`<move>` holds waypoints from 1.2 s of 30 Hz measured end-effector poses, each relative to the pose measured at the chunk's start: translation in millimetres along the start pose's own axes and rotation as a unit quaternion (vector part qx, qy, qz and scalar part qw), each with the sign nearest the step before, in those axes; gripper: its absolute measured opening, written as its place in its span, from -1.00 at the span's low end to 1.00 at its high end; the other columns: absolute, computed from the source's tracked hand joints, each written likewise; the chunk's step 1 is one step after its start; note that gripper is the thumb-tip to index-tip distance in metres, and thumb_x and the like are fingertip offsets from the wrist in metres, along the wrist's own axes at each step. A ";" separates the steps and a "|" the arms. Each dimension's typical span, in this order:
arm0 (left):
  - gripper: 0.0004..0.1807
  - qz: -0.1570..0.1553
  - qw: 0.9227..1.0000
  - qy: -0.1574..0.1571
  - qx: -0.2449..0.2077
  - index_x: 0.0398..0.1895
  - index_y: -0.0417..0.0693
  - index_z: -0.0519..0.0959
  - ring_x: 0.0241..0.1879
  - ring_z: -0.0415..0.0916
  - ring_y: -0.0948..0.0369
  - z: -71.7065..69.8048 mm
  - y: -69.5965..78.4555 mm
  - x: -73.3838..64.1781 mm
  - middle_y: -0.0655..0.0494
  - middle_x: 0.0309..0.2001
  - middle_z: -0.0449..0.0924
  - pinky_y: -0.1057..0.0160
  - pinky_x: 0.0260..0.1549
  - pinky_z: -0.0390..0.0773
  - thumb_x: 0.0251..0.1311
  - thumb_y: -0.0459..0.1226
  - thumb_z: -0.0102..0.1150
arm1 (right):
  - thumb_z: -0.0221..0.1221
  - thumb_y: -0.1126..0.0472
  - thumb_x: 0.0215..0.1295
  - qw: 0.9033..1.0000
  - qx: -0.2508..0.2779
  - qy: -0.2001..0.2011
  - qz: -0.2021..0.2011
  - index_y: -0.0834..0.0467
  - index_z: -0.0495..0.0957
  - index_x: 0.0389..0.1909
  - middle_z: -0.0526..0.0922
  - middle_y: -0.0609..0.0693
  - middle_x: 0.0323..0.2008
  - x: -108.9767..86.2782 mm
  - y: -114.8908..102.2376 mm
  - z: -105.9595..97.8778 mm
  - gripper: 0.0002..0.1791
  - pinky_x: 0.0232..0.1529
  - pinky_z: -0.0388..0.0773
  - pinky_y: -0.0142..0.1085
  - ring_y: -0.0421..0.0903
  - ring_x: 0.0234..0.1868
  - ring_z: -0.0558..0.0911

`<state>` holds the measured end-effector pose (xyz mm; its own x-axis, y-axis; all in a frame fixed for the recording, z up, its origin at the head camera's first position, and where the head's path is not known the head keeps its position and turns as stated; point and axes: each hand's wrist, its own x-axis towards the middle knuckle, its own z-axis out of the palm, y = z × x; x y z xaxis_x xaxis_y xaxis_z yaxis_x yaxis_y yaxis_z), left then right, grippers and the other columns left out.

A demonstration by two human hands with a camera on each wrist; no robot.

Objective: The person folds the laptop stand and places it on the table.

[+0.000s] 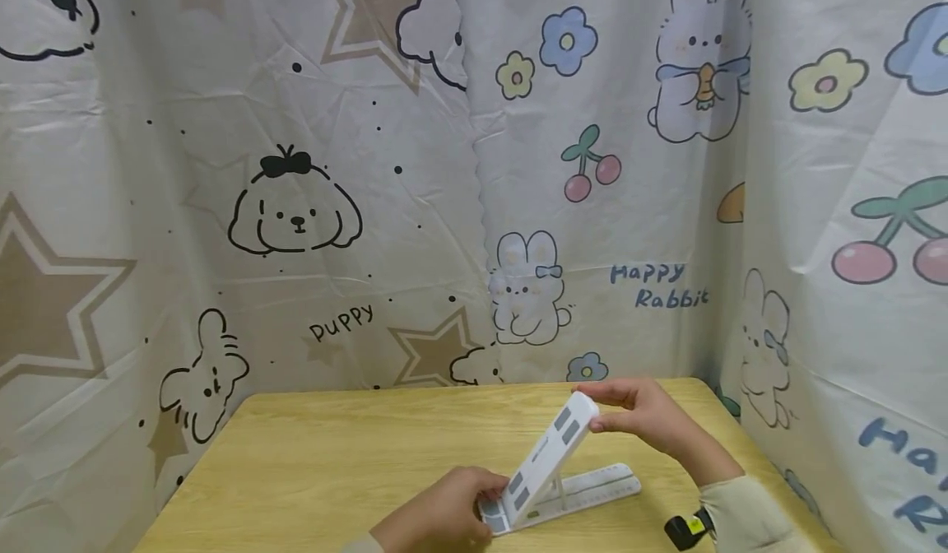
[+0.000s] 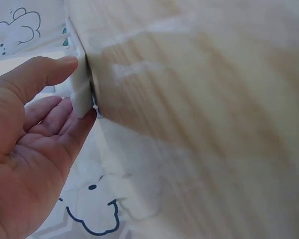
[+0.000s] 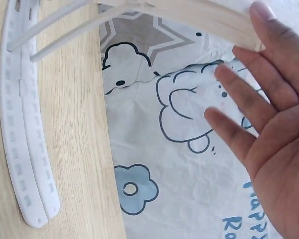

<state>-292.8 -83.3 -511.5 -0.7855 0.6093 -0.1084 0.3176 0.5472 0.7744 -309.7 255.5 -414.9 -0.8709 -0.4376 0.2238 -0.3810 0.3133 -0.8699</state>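
A white folding laptop stand (image 1: 551, 458) stands on the table, its upper panel with grey pads tilted up from the slotted base (image 1: 592, 487). Thin struts prop the panel from behind. My left hand (image 1: 452, 504) grips the stand's low front end; in the left wrist view, the thumb lies over the white end (image 2: 81, 92) and the fingers are under it. At the raised top, my right hand (image 1: 655, 417) pinches the panel's end between thumb and fingers. From the right wrist view, the other fingers (image 3: 241, 94) spread away from the panel, above the two-rail base (image 3: 21, 124).
The light wooden table (image 1: 333, 438) runs back to a curtain (image 1: 415, 207) printed with puppies, rabbits and stars. More curtain hangs close along the right side. A small black device (image 1: 685, 530) is strapped at the right wrist.
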 end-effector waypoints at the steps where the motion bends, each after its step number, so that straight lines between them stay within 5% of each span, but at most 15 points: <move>1: -0.13 -0.005 1.000 -0.002 0.005 0.27 0.08 0.63 -0.13 0.56 0.37 -1.4 1.2 -0.6 0.40 -0.10 0.67 0.34 -0.11 0.67 -0.26 -0.63 0.43 | 0.47 0.14 0.19 1.000 -0.006 0.004 -0.005 0.26 0.57 0.27 0.64 0.18 0.23 -1.8 -0.6 1.4 -0.36 0.02 0.70 -0.31 -0.08 0.14 0.68; 5: -0.18 0.005 0.998 0.000 0.066 0.33 0.12 0.58 0.00 0.59 0.30 -6.4 12.5 3.0 0.33 0.08 0.66 0.25 0.03 0.66 -0.13 -0.46 0.56 | 0.43 0.16 0.25 0.998 -0.046 0.013 -0.037 0.10 0.52 0.37 0.59 0.10 0.31 -9.7 2.7 1.3 -0.36 0.10 0.64 -0.34 -0.22 0.17 0.64; 8: -0.17 0.027 0.996 0.041 0.076 0.40 0.06 0.50 0.16 0.58 0.14 -9.2 32.6 8.6 0.19 0.28 0.58 0.08 0.15 0.63 -0.02 -0.23 0.62 | 0.42 0.12 0.27 0.996 -0.081 0.016 -0.038 -0.02 0.41 0.45 0.51 0.06 0.39 -17.5 14.2 -5.4 -0.27 0.19 0.62 -0.24 -0.06 0.25 0.62; 14: -0.17 0.070 0.984 0.163 0.009 0.45 0.08 0.43 0.26 0.51 0.07 -11.0 89.6 21.0 0.10 0.34 0.52 0.00 0.22 0.59 0.11 0.02 0.52 | 0.42 -0.04 0.24 0.991 -0.129 -0.012 0.029 0.07 0.37 0.48 0.42 0.17 0.45 -34.5 58.5 -15.1 -0.19 0.34 0.32 0.38 0.34 0.40 0.42; 20: -0.16 0.080 0.977 0.199 0.009 0.44 0.10 0.45 0.24 0.54 0.04 -5.7 130.8 39.5 0.13 0.35 0.52 0.07 0.14 0.65 0.10 0.10 0.50 | 0.41 0.10 0.26 0.992 -0.090 -0.070 0.061 0.20 0.36 0.47 0.34 0.28 0.47 -41.1 92.6 -14.9 -0.21 0.30 0.14 0.55 0.51 0.47 0.18; 28: -0.24 0.065 0.972 0.225 -0.030 0.31 -0.02 0.58 0.04 0.63 0.23 6.2 144.0 58.3 0.13 0.16 0.66 0.27 -0.02 0.70 -0.02 -0.09 0.62 | 0.48 0.13 0.11 0.987 -0.073 -0.102 0.096 0.23 0.43 0.42 0.35 0.28 0.47 -41.4 109.3 -9.8 -0.17 0.37 -0.04 0.52 0.50 0.50 0.10; 36: -0.33 0.065 0.969 0.235 -0.030 0.26 -0.04 0.62 0.07 0.65 0.25 12.0 147.3 62.8 0.11 0.16 0.68 0.26 -0.02 0.72 0.01 -0.19 0.61 | 0.47 0.23 0.09 0.983 -0.094 -0.104 0.119 0.16 0.56 0.33 0.44 0.13 0.44 -45.6 114.8 -8.2 -0.30 0.40 -0.12 0.50 0.45 0.54 0.06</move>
<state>-289.0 42.5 -411.7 -0.9002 0.3355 0.2776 0.4102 0.4398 0.7989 -316.3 318.4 -521.4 -0.8671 -0.4905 -0.0875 -0.2427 0.5691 -0.7856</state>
